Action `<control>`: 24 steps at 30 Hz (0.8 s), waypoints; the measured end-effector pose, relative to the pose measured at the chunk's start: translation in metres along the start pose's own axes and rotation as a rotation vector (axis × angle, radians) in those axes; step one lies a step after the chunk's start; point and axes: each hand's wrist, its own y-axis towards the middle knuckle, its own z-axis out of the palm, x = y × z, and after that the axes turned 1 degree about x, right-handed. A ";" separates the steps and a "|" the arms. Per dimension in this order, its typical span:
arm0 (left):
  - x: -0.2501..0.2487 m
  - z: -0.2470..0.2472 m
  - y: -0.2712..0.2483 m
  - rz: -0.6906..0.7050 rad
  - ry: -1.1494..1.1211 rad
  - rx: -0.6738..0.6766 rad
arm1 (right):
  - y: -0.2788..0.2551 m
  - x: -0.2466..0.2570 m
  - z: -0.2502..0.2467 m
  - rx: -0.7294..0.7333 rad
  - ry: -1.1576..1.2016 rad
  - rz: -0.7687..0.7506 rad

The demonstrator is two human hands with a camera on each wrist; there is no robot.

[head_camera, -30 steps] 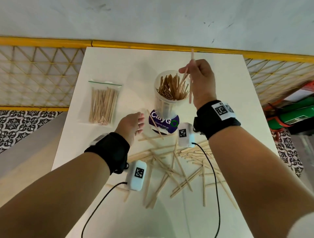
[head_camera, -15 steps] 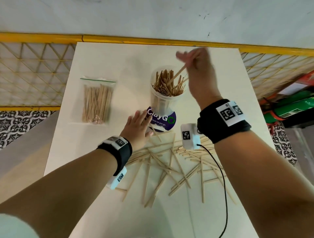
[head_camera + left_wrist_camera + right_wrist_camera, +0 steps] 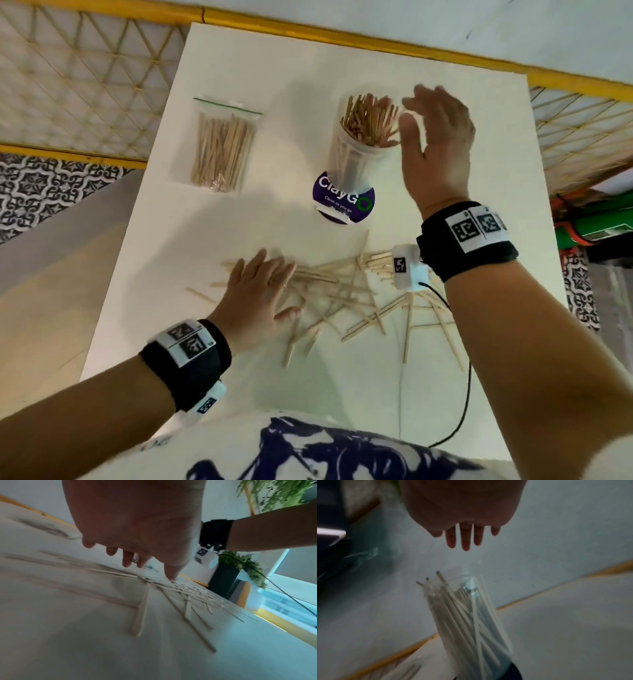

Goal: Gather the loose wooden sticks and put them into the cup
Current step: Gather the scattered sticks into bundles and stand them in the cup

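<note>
A clear plastic cup (image 3: 356, 161) (image 3: 467, 622) packed with wooden sticks stands on a purple round sticker at the table's middle back. My right hand (image 3: 435, 137) (image 3: 464, 527) hovers open just right of and above the cup's rim, fingers straight, holding nothing. Loose wooden sticks (image 3: 346, 294) (image 3: 171, 595) lie scattered in a pile nearer me. My left hand (image 3: 257, 294) (image 3: 137, 534) lies flat with spread fingers on the pile's left end, its thumb tip touching the sticks.
A sealed clear bag of sticks (image 3: 221, 147) lies at the back left of the white table (image 3: 191, 240). A black cable (image 3: 462, 394) trails from my right wrist across the table's near right. Yellow lattice railing borders the table's far and side edges.
My right hand let go of its stick into the cup and opened. My left hand drew back from the cup's base and came down flat on the loose pile.
</note>
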 end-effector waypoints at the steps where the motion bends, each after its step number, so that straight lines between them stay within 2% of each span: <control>1: 0.006 0.006 -0.009 -0.054 -0.008 0.026 | -0.012 -0.010 -0.002 -0.049 0.026 0.142; 2: 0.014 0.010 -0.015 -0.094 -0.015 0.056 | -0.026 -0.022 0.000 -0.022 0.032 0.283; 4: 0.026 0.018 -0.027 -0.140 -0.022 0.123 | -0.066 -0.037 0.008 0.234 -0.012 0.459; 5: 0.030 0.020 -0.030 -0.141 -0.020 0.154 | -0.089 -0.041 0.014 0.421 -0.054 0.473; 7: 0.031 0.027 -0.033 -0.122 -0.016 0.170 | -0.136 -0.037 0.027 0.743 -0.120 0.381; 9: 0.022 0.032 -0.030 -0.090 -0.047 0.127 | -0.168 -0.016 0.036 0.903 -0.111 0.303; 11: 0.003 0.035 -0.022 -0.082 -0.077 0.098 | -0.183 0.010 0.037 0.946 -0.002 0.269; 13: -0.021 0.036 -0.010 -0.094 -0.128 0.062 | -0.188 0.021 0.030 0.928 0.091 0.247; 15: -0.037 0.034 -0.001 -0.109 -0.185 0.010 | -0.190 0.011 0.014 0.825 0.116 0.282; 17: -0.040 0.029 0.002 -0.109 -0.210 0.005 | -0.197 -0.016 -0.014 0.712 0.032 0.416; 19: -0.026 0.021 -0.004 -0.115 -0.158 0.057 | -0.210 -0.047 -0.049 0.706 -0.089 0.600; 21: -0.001 0.013 -0.017 -0.094 -0.097 0.186 | -0.227 -0.068 -0.075 0.766 -0.153 0.740; 22: 0.011 0.011 -0.024 -0.065 -0.073 0.244 | -0.233 -0.070 -0.083 0.794 -0.160 0.775; 24: 0.022 0.009 -0.037 0.000 -0.021 0.322 | -0.248 -0.073 -0.078 0.847 -0.160 0.744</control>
